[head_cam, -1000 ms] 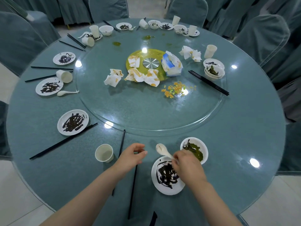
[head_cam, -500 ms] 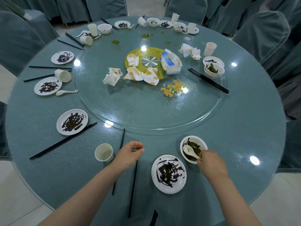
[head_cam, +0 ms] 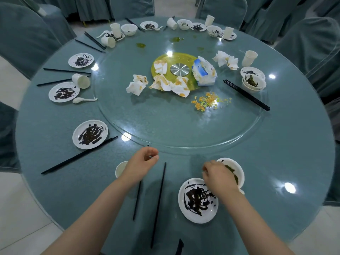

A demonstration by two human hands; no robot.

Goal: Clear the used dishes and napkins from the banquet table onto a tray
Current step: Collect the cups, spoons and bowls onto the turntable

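My right hand (head_cam: 219, 178) lies over the left side of a white bowl (head_cam: 239, 169) holding green scraps, its fingers curled at the bowl's left rim. A white spoon's handle (head_cam: 242, 191) pokes out from the bowl's near edge. Just in front sits a sauce-smeared white plate (head_cam: 184, 207). My left hand (head_cam: 142, 162) is curled over the upper part of a black chopstick (head_cam: 137, 203), whose tip shows beyond my knuckles. A second chopstick (head_cam: 159, 203) lies beside it. A paper cup (head_cam: 120, 169) is half hidden by my left wrist. No tray is in view.
A glass turntable (head_cam: 174, 126) carries crumpled napkins (head_cam: 176, 86), a tissue pack (head_cam: 204, 72), food crumbs (head_cam: 207, 101) and chopsticks (head_cam: 246, 95). More dirty plates (head_cam: 90, 134), bowls, cups and chopsticks ring the table (head_cam: 285, 162). Covered chairs surround it.
My right hand set the spoon into the bowl, then moved left over the bowl's rim. My left hand shifted slightly forward along the chopstick.
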